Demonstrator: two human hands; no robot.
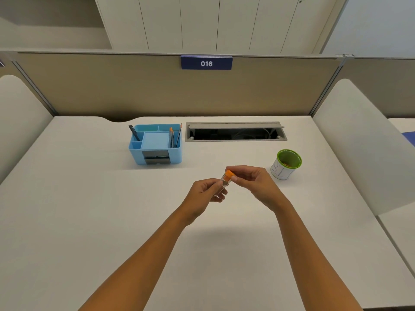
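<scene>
Two hands hold a small clear plastic vial (225, 182) with an orange screw cap (229, 173) above a white desk (89, 198).

Toward the back left of the desk stands a light-blue plastic desk organiser (155, 145) with a dark pen (134, 133) in its left compartment and several pencils (173, 138) upright in its right one. In front of it and to the right, the left hand (203, 194) grips the clear body of the vial between curled fingers and thumb, holding it tilted, cap end up and away, clear of the desk. The right hand (253, 185) pinches the orange cap with thumb and fingertips. Behind the hands, a grey cable hatch (235, 125) set into the desk lies open. Just right of the right hand stands a white paper cup with a green rim (286, 164), apart from the hand, with something small and brownish inside.
</scene>
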